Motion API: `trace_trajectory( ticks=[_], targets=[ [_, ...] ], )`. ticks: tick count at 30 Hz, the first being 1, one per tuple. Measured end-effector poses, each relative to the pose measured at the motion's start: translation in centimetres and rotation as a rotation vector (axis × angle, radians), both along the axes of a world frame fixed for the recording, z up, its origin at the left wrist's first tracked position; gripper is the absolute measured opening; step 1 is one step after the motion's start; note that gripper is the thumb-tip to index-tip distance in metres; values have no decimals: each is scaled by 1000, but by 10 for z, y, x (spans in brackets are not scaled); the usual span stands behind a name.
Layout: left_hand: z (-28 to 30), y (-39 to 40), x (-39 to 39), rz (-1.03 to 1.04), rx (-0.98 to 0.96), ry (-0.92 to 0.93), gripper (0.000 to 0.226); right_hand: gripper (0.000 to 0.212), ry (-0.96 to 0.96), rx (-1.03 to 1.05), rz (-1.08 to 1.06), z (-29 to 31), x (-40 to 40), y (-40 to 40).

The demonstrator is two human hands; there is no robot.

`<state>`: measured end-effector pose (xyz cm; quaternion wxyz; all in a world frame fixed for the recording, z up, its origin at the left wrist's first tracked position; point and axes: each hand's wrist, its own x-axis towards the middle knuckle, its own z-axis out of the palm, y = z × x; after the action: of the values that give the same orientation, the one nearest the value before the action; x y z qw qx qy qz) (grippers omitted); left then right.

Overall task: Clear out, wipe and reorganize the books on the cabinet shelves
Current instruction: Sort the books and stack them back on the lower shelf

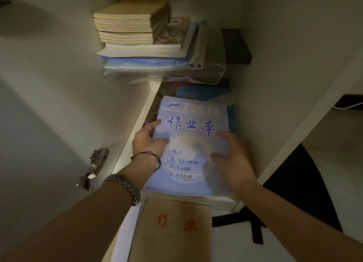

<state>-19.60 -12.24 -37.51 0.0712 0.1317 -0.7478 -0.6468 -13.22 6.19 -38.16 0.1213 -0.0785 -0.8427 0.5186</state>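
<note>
A blue exercise book [193, 122] lies on top of a stack on the lower cabinet shelf. My left hand [148, 142] grips its left edge, thumb on the cover and fingers curled at the side. My right hand [232, 159] rests on the right part of the cover with fingers spread and relaxed. Below it a brown exercise book [174, 228] with red characters lies on white paper. On the upper shelf stands a pile of yellowed books [127, 22] over white booklets and plastic folders [145, 62].
The open cabinet door [39, 124] with a metal hinge [94, 167] is at the left. The cabinet's right wall [275, 75] is close to my right hand. A dark box [236, 45] sits at the back of the upper shelf. A black chair [298, 193] stands at the lower right.
</note>
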Motion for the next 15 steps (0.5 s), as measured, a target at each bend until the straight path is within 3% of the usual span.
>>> trace_trajectory(
  ticks=[10, 13, 15],
  targets=[
    [-25, -1, -30, 32, -47, -104, 57, 37, -54, 341, 126, -2, -1, 4],
    [-25, -1, -33, 20, -80, -123, 57, 37, -77, 656, 215, -6, 10, -2],
    [-24, 0, -35, 1, -101, -126, 58, 48, 25, 868, 314, -6, 16, -9]
  ],
)
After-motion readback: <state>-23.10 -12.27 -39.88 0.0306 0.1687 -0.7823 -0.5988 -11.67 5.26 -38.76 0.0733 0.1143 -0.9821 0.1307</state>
